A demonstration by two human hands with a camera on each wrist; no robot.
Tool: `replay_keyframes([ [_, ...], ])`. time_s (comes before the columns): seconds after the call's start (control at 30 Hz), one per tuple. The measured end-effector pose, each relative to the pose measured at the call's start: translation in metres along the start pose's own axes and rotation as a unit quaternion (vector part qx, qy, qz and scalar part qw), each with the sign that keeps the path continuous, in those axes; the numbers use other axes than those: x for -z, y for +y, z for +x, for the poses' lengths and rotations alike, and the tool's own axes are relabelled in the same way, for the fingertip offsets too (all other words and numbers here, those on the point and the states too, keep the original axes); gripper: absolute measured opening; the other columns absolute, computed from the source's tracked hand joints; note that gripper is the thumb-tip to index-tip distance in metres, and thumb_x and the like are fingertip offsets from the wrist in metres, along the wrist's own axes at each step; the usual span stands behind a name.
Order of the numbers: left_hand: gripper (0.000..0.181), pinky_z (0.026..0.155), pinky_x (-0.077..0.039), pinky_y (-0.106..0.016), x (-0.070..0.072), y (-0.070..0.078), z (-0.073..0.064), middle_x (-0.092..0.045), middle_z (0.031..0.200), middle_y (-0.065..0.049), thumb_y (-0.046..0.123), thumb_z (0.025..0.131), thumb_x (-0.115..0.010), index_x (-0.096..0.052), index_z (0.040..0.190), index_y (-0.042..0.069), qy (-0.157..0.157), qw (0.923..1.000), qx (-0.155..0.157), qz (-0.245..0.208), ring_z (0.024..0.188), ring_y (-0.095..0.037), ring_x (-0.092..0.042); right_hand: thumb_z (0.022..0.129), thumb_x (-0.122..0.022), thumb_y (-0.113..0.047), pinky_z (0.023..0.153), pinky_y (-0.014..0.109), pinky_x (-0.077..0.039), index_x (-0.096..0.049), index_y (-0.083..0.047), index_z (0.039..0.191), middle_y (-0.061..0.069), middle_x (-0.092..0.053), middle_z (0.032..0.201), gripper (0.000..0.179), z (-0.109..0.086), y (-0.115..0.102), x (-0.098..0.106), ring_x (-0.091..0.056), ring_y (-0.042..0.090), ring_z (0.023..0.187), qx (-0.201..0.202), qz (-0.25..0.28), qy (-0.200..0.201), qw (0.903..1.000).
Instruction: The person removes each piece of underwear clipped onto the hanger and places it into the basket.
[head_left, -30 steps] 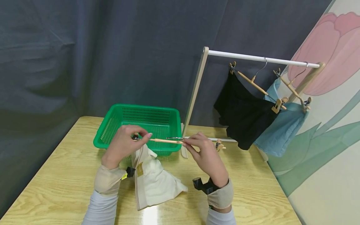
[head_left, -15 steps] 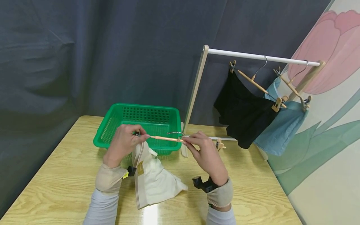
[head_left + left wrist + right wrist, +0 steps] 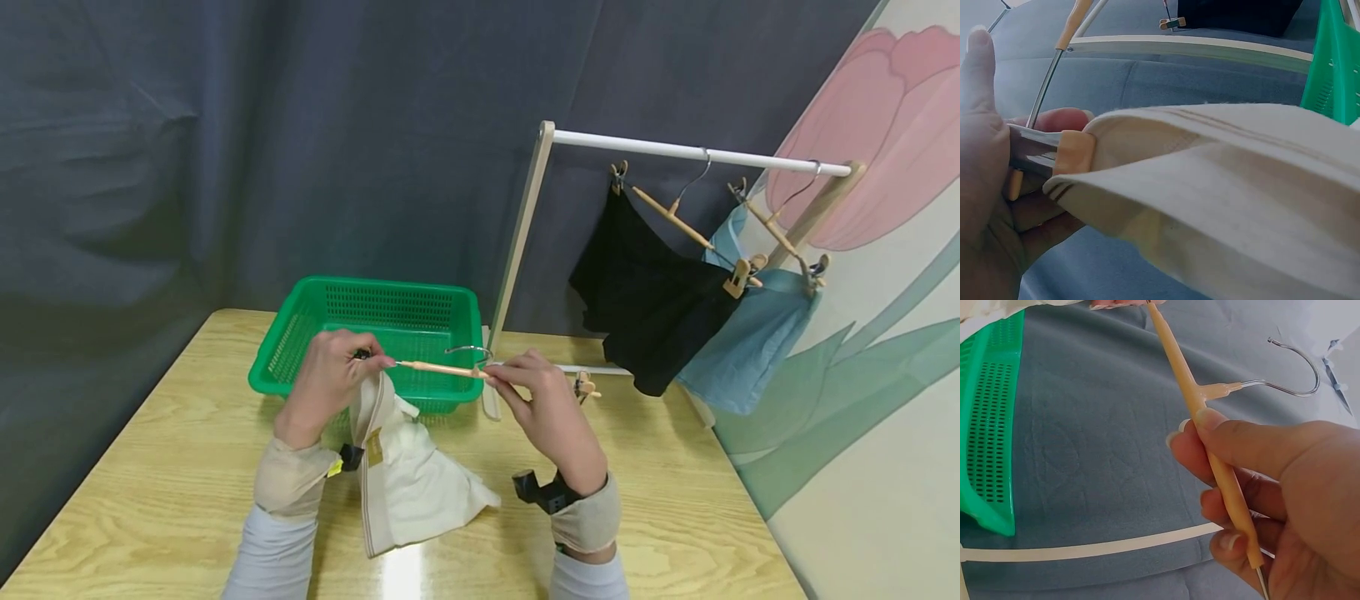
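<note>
A wooden clip hanger [image 3: 438, 368] with a metal hook is held between both hands above the table. My left hand [image 3: 326, 387] holds its left end clip [image 3: 1074, 152], whose pads sit at the waistband edge of a cream garment [image 3: 427, 492]. That garment has brown stripes and a tan label at the waistband; it hangs down from the clip toward the table, its waistband gaping in the left wrist view. My right hand [image 3: 551, 408] grips the wooden bar beside the hook, thumb on one side and fingers curled round the other. The hanger's other clip [image 3: 585, 388] shows beyond the right hand.
Behind the hands stands a green perforated basket [image 3: 465, 304]. On the right is a rack with a white rail [image 3: 630, 148], carrying black shorts [image 3: 652, 300] and a light blue garment [image 3: 780, 325] on clip hangers. A mural wall borders the right side.
The hanger has turned slightly, so its hook stands higher in the head view. My left hand has shifted a little; the right hand stays nearly still.
</note>
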State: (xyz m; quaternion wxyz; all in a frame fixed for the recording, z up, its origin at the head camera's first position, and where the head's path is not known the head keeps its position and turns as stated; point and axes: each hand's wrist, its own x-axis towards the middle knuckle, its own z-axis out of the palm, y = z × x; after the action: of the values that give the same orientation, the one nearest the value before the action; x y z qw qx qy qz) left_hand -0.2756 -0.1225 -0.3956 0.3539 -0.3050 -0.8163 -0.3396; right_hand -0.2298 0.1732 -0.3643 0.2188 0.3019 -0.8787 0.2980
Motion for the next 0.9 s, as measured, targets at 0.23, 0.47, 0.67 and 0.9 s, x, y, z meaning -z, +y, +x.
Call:
replay_keyframes([
  [0.23, 0.069, 0.046, -0.028, -0.023, 0.0001, 0.0002, 0.0012, -0.058, 0.054, 0.004, 0.064, 0.094, -0.037, -0.073, 0.065, 0.013, 0.009, 0.9999, -0.008, -0.008, 0.047, -0.001, -0.028, 0.090, -0.076, -0.007, 0.066, 0.027, -0.050, -0.080, -0.009, 0.110, 0.001, -0.074, 0.092, 0.021, 0.0002, -0.0019, 0.0000, -0.060, 0.014, 0.084, -0.005, -0.002, -0.004, 1.0000],
  [0.47, 0.067, 0.048, -0.038, -0.026, 0.0018, 0.0017, 0.0020, -0.062, 0.057, 0.001, 0.062, 0.094, -0.039, -0.071, 0.063, 0.012, 0.027, 0.9992, -0.026, -0.014, 0.047, -0.005, -0.043, 0.090, -0.076, -0.006, 0.065, 0.027, -0.050, -0.080, -0.008, 0.110, 0.001, -0.074, 0.091, 0.020, 0.0011, -0.0030, -0.0003, -0.060, 0.014, 0.083, 0.003, 0.003, 0.000, 1.0000],
  [0.67, 0.068, 0.048, -0.041, -0.026, 0.0027, 0.0023, 0.0034, -0.059, 0.055, 0.000, 0.061, 0.095, -0.039, -0.065, 0.059, 0.010, 0.030, 0.9988, -0.032, -0.020, 0.047, -0.006, -0.043, 0.091, -0.075, -0.007, 0.066, 0.027, -0.050, -0.080, -0.008, 0.110, 0.001, -0.074, 0.092, 0.020, 0.0019, -0.0032, -0.0006, -0.060, 0.014, 0.083, 0.009, -0.001, 0.001, 1.0000],
  [0.9, 0.063, 0.048, -0.037, -0.023, 0.0073, 0.0070, 0.0023, -0.055, 0.054, 0.001, 0.061, 0.092, -0.041, -0.063, 0.059, 0.012, 0.027, 0.9991, -0.022, -0.025, 0.050, -0.003, -0.034, 0.089, -0.076, -0.006, 0.067, 0.027, -0.050, -0.080, -0.009, 0.111, 0.000, -0.074, 0.093, 0.022, 0.0007, -0.0034, -0.0013, -0.060, 0.013, 0.085, 0.012, 0.006, 0.002, 0.9999],
])
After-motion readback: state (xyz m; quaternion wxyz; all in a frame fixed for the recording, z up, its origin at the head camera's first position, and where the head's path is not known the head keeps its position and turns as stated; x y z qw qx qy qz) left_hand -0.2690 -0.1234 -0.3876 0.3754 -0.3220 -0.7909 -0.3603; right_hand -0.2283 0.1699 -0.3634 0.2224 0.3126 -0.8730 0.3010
